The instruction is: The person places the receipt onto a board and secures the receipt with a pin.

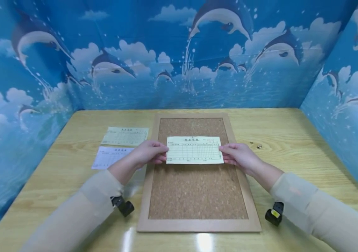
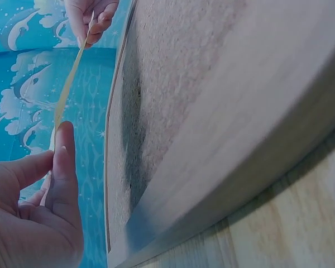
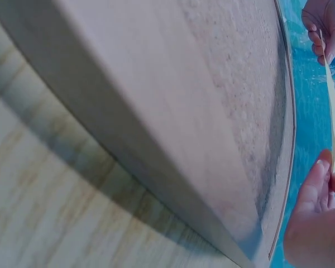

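Note:
A pale yellow printed form slip [image 1: 194,150] is stretched flat between both hands over the upper part of a wood-framed cork board [image 1: 198,192]. My left hand [image 1: 150,153] pinches its left edge between thumb and fingers. On the opposite edge, my right hand [image 1: 240,156] pinches it the same way. Both wrist views show the slip [image 2: 67,92] edge-on, held apart from the cork surface [image 3: 251,84].
Left of the board lie a greenish form slip [image 1: 125,135] and a white one [image 1: 111,156], the latter partly behind the left hand. A few small metallic pieces [image 1: 259,146] sit right of the board. A dolphin-print curtain [image 1: 179,87] encloses the wooden table [image 1: 292,140].

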`<action>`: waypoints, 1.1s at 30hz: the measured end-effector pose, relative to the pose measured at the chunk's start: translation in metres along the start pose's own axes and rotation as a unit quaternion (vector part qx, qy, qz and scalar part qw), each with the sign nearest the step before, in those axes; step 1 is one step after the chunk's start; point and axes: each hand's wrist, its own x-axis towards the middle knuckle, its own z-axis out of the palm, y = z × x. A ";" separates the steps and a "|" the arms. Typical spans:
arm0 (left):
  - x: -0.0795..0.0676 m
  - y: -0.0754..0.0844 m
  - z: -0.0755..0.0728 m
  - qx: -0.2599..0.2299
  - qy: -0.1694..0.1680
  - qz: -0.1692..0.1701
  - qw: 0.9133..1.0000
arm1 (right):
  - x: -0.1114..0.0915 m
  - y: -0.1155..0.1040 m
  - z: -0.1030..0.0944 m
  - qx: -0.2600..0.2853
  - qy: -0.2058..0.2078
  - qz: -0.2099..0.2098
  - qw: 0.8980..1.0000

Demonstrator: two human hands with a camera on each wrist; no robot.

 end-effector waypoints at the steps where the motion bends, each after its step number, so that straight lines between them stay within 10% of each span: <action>1: 0.001 0.001 0.000 -0.001 -0.001 0.000 1.000 | 0.000 0.000 -0.001 0.000 0.001 0.000 1.000; 33: 0.018 0.014 -0.005 0.040 -0.004 -0.019 0.999 | 0.019 -0.005 -0.010 -0.029 0.009 -0.006 1.000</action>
